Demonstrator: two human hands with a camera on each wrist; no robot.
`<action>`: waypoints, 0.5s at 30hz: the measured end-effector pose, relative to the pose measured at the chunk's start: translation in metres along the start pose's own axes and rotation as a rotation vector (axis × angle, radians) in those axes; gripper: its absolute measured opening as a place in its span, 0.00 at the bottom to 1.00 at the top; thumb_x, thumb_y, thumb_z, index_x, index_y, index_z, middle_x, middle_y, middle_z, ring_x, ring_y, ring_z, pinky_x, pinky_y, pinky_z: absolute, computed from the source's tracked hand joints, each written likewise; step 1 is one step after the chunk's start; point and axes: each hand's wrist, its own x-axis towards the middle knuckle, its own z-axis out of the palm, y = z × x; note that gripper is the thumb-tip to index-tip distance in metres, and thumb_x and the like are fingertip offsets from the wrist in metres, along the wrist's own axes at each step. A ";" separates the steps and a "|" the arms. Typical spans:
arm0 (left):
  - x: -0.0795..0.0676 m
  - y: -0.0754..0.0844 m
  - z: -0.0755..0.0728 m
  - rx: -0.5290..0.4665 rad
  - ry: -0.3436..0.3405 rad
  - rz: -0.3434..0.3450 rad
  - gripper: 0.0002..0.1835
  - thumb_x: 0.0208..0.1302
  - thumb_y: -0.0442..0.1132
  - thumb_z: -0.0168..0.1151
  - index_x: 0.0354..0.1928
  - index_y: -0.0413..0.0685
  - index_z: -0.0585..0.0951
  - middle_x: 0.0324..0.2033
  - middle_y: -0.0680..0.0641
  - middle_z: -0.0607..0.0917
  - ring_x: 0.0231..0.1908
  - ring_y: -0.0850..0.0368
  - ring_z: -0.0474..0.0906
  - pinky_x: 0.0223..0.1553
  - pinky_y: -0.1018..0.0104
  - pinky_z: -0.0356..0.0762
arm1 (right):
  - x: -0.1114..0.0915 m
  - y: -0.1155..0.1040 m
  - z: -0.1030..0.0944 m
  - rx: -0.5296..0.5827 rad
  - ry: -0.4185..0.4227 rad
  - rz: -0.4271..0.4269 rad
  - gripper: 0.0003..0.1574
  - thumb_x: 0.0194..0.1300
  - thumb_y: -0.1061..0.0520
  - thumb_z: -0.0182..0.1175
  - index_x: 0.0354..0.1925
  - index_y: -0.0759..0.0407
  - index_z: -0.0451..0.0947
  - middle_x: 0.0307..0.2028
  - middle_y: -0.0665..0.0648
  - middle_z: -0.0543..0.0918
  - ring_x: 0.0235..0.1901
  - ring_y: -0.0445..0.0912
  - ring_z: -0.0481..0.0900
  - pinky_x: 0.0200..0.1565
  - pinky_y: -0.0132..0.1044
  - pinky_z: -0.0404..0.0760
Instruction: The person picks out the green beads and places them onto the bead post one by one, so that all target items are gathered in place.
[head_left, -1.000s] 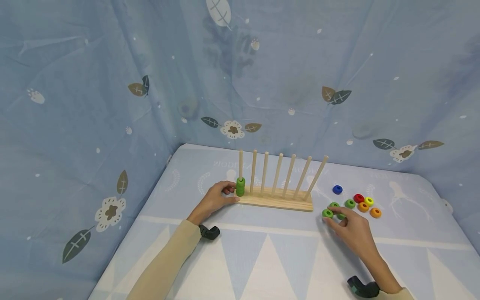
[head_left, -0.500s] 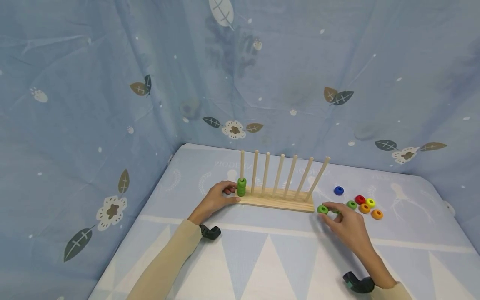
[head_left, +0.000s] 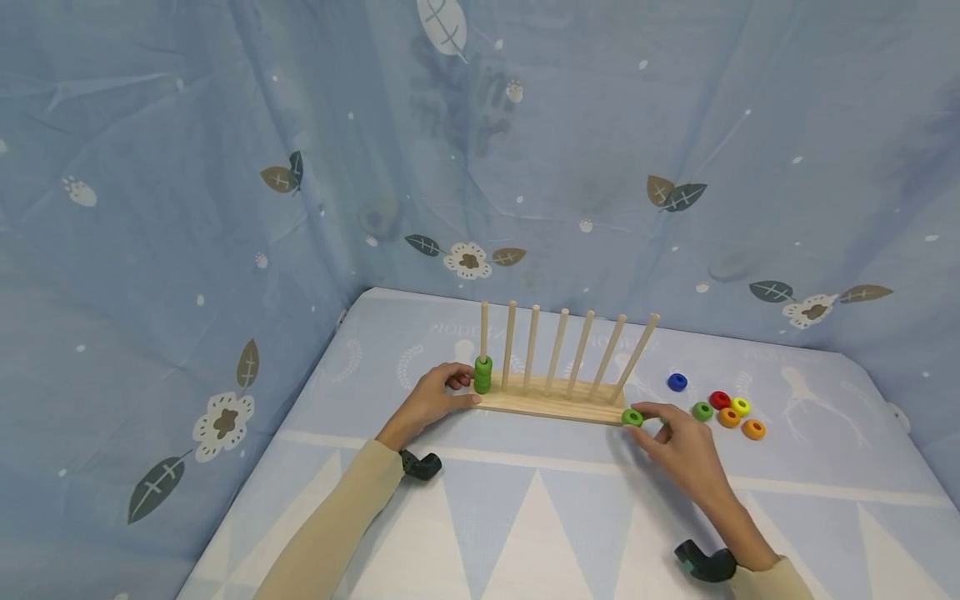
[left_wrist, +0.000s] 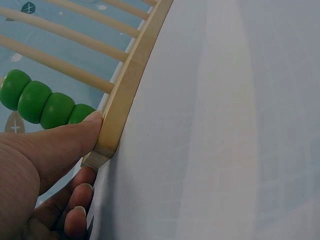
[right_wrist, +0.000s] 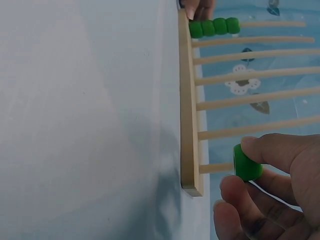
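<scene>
A wooden peg rack [head_left: 555, 402] with several upright pegs stands on the table. Its leftmost peg carries several stacked green beads [head_left: 483, 375]. My left hand [head_left: 431, 400] holds the rack's left end between thumb and fingers, as the left wrist view shows up close. Between right thumb and fingertips, my right hand [head_left: 686, 446] pinches a single green bead [right_wrist: 246, 162]. In the head view that bead appears by the rack's right end; whether it touches the rack I cannot tell.
Loose beads lie to the right: a blue bead [head_left: 677, 382], a red bead [head_left: 719, 400], a yellow bead [head_left: 740, 406], an orange bead [head_left: 753, 429] with another beside the red one, and a green bead [head_left: 702, 411]. A patterned blue curtain [head_left: 570, 150] rises behind the table.
My right hand has moved left with the pinched green bead, up to the rack's right end. Other green beads near it have passed out of sight behind the hand. My left hand stays put.
</scene>
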 end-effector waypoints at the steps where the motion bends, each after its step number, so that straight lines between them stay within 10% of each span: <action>1: 0.000 0.000 0.000 -0.001 0.000 -0.002 0.25 0.58 0.41 0.77 0.57 0.47 0.81 0.45 0.49 0.81 0.46 0.53 0.74 0.52 0.54 0.72 | 0.000 -0.001 0.001 -0.002 -0.001 0.001 0.23 0.59 0.57 0.74 0.53 0.58 0.83 0.41 0.58 0.85 0.16 0.41 0.70 0.16 0.32 0.68; 15: -0.001 0.002 0.000 0.008 0.007 -0.005 0.25 0.58 0.40 0.76 0.58 0.47 0.81 0.45 0.49 0.81 0.45 0.53 0.74 0.51 0.54 0.72 | 0.006 -0.012 0.009 0.005 -0.012 -0.040 0.24 0.58 0.57 0.75 0.53 0.57 0.84 0.40 0.55 0.86 0.18 0.41 0.70 0.18 0.32 0.67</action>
